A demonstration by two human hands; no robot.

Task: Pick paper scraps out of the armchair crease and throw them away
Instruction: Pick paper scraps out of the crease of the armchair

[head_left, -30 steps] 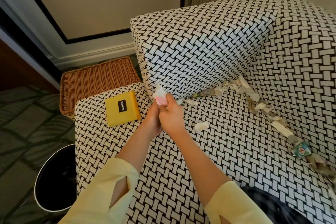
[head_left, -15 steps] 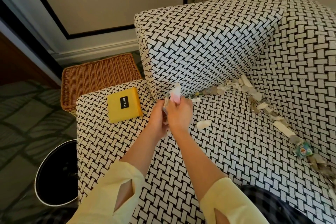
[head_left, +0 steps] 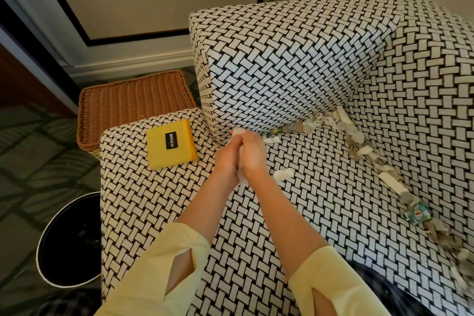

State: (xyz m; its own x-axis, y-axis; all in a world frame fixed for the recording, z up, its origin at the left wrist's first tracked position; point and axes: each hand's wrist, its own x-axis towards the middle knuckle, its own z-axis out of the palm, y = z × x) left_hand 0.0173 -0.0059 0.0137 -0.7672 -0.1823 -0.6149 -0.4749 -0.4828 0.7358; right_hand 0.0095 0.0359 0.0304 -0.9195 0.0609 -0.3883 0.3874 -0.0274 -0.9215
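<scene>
Both hands have closed together since half a second ago, and the pink-tipped scrap that stood above the fingers has sunk until only a small white tip shows. The left hand [head_left: 225, 161] and right hand [head_left: 254, 156] press palm to palm, fingers curled round one wad of paper [head_left: 242, 181] that peeks out above and below them. They are over the armchair [head_left: 307, 213] seat, just in front of the armrest's front corner.

One loose scrap [head_left: 283, 174] lies just right of the hands. One curled scrap [head_left: 272, 139] sits by the fingertips. One long line of scraps [head_left: 356, 136], too many to count, follows the crease to one colourful wrapper [head_left: 418, 214]. Broad woven fabric separates that line from the hands.

One yellow box [head_left: 170, 143] lies near the seat's left edge. On the floor beyond that edge stand one wicker basket [head_left: 130, 105] and one black bin [head_left: 69, 238].
</scene>
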